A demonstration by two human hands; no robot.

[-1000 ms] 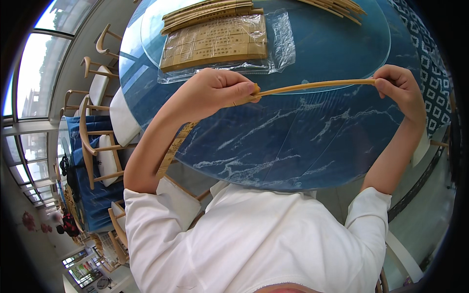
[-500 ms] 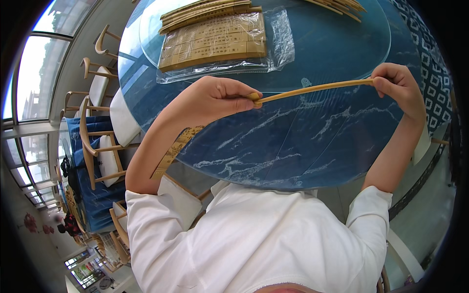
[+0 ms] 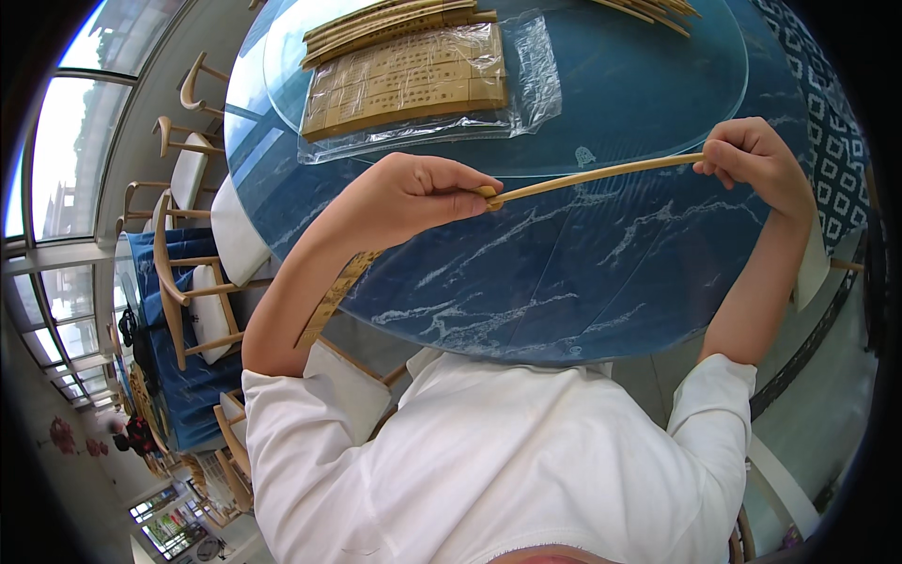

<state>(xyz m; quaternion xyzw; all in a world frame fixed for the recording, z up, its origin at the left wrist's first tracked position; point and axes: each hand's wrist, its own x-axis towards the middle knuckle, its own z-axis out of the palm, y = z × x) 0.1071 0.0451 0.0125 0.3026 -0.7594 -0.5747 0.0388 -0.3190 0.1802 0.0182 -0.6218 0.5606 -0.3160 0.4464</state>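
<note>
A thin tan bamboo strip (image 3: pixel 601 176) spans between my hands above the table, slightly bowed upward. Its near-left end is pinched between the thumb and fingers of my left hand (image 3: pixel 427 193), where a second short tan end also shows. My right hand (image 3: pixel 756 167) grips the other end with curled fingers. Below my left forearm, a flat bamboo slip with dark markings (image 3: pixel 336 299) sticks out over the table edge; my arm and hand hide its upper part, so I cannot tell whether it joins the piece at my left fingertips.
On the round glass turntable (image 3: pixel 648 122) lies a clear plastic bag (image 3: pixel 536 80) of marked bamboo slips (image 3: pixel 404 85). More bamboo strips (image 3: pixel 395 28) rest on it, and a loose bundle of sticks (image 3: pixel 653 13) sits far right. Wooden chairs (image 3: pixel 193 179) stand at left, beside another blue-covered table (image 3: pixel 178 329).
My right hand has shifted slightly left along with the far end of the strip. My left hand keeps its pinch almost in place.
</note>
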